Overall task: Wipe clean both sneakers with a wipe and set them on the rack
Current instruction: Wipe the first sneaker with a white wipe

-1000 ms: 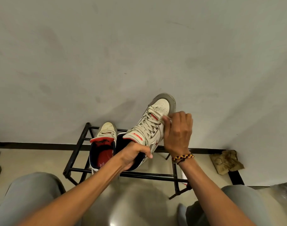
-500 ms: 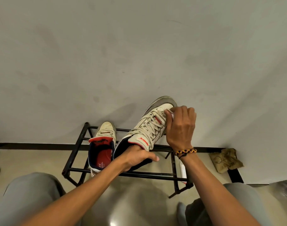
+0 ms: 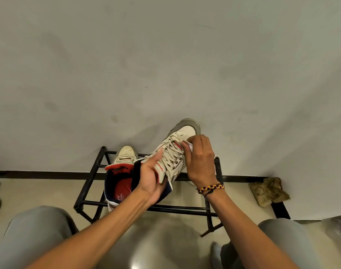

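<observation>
Over the last second we had shifted our grip on the raised sneaker point(image 3: 175, 152). Our left hand point(image 3: 152, 177), which a second earlier had cupped the heel collar from below, had moved up so that its palm lay against the tongue and collar, the fingers point(image 3: 158, 158) lying fairly straight along the laces and the thumb out of sight. The shoe had also rolled a little, so more of the laces and toe box faced us.

Our right hand point(image 3: 199, 162) had slid back from the toe toward the laces, its fingers curled round a white wipe point(image 3: 190, 146) pressed against the side of the shoe near the red tab.

The raised sneaker hung above the rack point(image 3: 92, 171), touching none of its bars. The other sneaker point(image 3: 120, 181) already sat on the rack, just left of the raised one, toe toward the wall point(image 3: 165, 65).

We judged that the wiping had moved on from the toe to the lace area, so the second shoe was partly clean and setting it on the rack, to the right of its mate, was yet to come.
</observation>
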